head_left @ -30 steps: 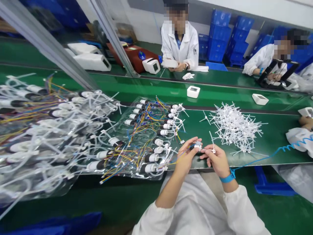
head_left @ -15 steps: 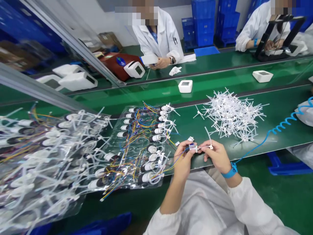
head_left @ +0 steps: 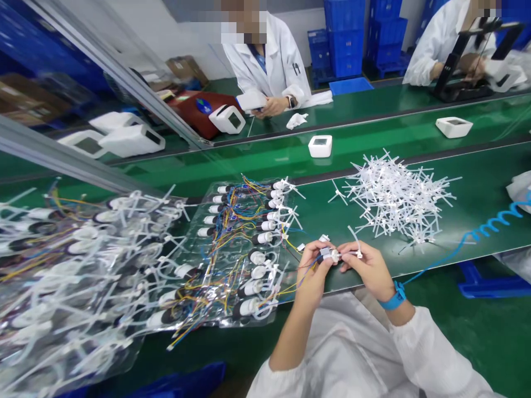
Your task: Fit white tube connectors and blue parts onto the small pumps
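The part (head_left: 329, 254) is held above the bench (head_left: 313, 213), to the near left of the pile (head_left: 398, 202). Its body is clasped by the closed fingers of the left hand (head_left: 313, 273). A white strip (head_left: 355, 237) is pinched by the right hand (head_left: 371, 268), beside the part's white end. Wired units (head_left: 263, 237) are laid on a clear tray (head_left: 213, 287), farther left of the pile. A white device (head_left: 320, 146) is positioned behind the pile, leftward.

Green bench (head_left: 483, 213) under white tubing heap (head_left: 396, 199)
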Demonstrator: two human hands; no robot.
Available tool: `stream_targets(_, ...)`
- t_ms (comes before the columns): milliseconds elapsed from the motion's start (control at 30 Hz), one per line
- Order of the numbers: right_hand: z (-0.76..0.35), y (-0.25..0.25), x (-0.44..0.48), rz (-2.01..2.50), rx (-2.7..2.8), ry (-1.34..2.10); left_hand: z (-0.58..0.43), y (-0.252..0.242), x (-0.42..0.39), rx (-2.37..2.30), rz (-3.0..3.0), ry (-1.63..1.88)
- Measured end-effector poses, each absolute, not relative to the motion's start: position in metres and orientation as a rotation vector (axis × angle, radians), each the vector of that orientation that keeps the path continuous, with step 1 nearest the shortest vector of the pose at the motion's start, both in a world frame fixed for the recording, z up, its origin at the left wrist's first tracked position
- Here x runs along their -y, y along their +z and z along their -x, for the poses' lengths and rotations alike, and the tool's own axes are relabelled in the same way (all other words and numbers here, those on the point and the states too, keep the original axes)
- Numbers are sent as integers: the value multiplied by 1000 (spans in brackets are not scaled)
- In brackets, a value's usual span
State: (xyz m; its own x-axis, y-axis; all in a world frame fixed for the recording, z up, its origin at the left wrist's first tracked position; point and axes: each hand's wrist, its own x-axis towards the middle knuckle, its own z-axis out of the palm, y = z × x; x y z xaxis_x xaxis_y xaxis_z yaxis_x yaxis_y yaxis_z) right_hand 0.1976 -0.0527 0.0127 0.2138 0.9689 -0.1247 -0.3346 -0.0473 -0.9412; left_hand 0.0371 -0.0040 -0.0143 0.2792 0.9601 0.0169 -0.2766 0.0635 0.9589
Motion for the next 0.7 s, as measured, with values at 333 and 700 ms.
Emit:
stream_targets(333, -195, 18, 56, 1178, 774, 1264, -40, -17, 8, -855, -1179, 1057)
stream_targets(700, -193, 16, 61, 1316, 888, 1084, -38, -23, 19, -980, -1284, 1084)
